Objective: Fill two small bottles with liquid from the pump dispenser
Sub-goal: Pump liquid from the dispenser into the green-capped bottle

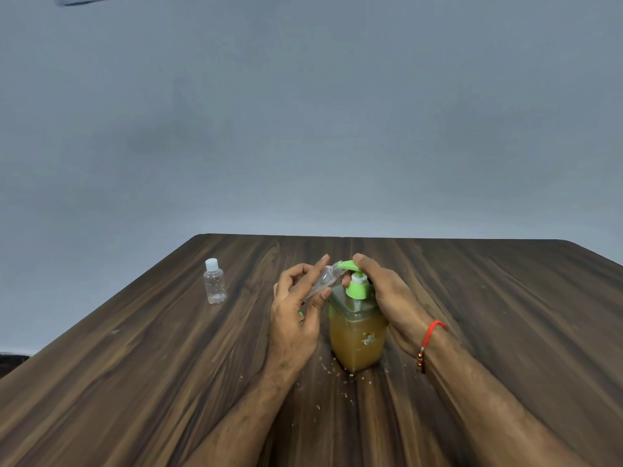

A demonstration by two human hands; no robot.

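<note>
The table (pixel 141 365) looks like dark streaked wood grain with a smooth, faintly sheened finish. The pump dispenser (pixel 358 335) is clear glossy plastic (its pump head (pixel 354 281) an opaque, smooth green plastic), and the capped small bottle (pixel 214 284) is clear plastic too. A red thread bracelet (pixel 429 338) looks matt.

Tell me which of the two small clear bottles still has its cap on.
The small bottle standing upright alone at the table's left, white cap on. The other bottle is uncapped, tilted in the left hand, mouth at the green pump spout.
</note>
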